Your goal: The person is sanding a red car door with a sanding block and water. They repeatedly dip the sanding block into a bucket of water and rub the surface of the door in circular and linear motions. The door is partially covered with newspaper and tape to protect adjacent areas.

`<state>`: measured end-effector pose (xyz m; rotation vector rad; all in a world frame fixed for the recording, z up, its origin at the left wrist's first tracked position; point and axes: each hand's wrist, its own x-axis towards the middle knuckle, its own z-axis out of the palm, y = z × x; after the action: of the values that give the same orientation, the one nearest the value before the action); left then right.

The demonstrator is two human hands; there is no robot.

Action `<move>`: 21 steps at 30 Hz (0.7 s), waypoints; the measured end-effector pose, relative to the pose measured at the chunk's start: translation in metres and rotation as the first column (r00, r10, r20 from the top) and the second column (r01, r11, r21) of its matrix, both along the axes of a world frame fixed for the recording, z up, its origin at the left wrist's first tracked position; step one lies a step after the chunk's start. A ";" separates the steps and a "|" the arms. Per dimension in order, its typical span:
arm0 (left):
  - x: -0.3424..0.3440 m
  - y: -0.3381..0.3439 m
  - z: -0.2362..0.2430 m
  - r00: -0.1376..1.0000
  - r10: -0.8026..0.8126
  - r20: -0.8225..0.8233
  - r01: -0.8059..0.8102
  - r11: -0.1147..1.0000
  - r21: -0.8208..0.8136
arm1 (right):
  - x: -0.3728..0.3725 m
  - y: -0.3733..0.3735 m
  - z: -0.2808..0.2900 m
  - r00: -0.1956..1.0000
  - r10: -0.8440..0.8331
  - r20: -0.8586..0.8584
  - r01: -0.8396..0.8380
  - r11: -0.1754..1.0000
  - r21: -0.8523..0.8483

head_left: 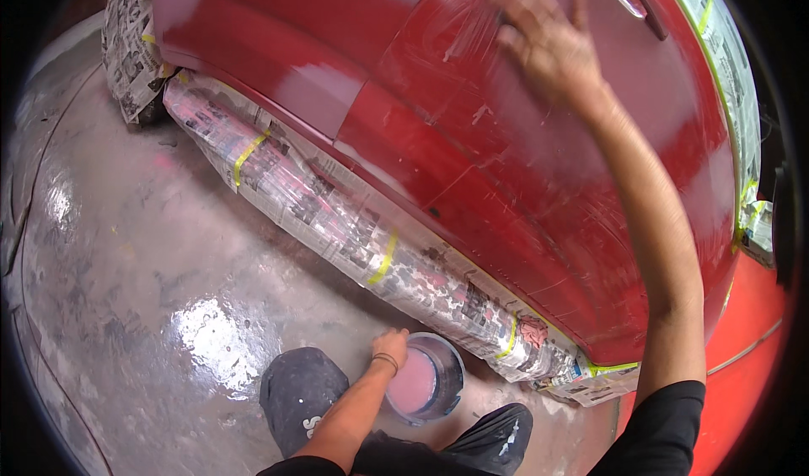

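My right hand (546,44) lies against the red car panel (472,63) near the top of the view, its fingers spread and slightly smeared by motion. Wet streaks run over the panel around it, and whether anything thin sits under the palm is hidden. Low in the middle, between my knees, stands a grey bucket (456,375) with cloudy pink liquid (412,383) in it. At the bucket's left rim my left hand (390,346) is closed, with its fingertips partly hidden.
Newspaper-wrapped sill (329,223) with yellow tape runs along the car's lower edge; a crumpled pink piece (533,333) lies on it. Newspaper covers the wheel (131,46). Wet grey floor (126,248) spreads left; a cable (38,168) crosses it. Red flooring (746,349) lies right.
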<state>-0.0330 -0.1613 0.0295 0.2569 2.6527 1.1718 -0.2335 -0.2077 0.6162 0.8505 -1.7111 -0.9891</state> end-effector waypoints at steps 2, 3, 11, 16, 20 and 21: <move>-0.002 0.004 -0.001 1.000 -0.026 -0.008 0.026 1.000 0.009 | -0.003 -0.022 0.038 0.987 -0.036 -0.154 0.005 0.980 -0.198; -0.001 0.007 -0.001 1.000 -0.030 -0.004 0.030 0.999 0.025 | -0.004 -0.027 0.022 0.985 0.000 -0.171 -0.037 0.976 -0.214; -0.003 0.009 -0.011 0.999 -0.016 -0.037 0.017 1.000 0.022 | 0.061 0.126 -0.088 0.957 -0.268 0.109 0.269 0.963 0.005; -0.002 0.003 -0.006 1.000 -0.012 -0.025 0.011 0.999 -0.031 | 0.084 0.178 -0.097 0.925 -0.354 0.141 0.349 0.935 0.059; 0.006 0.019 0.003 0.997 -0.031 -0.064 0.032 0.999 0.014 | 0.014 0.040 -0.075 0.974 -0.228 0.002 0.227 0.971 0.069; 0.007 0.019 0.006 0.997 -0.056 -0.061 0.057 0.998 0.010 | 0.001 0.028 -0.076 0.979 -0.202 -0.029 0.204 0.977 0.060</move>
<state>-0.0256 -0.1421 0.0358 0.3733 2.6721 1.1808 -0.2328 -0.1796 0.5400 0.7108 -1.7812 -1.1896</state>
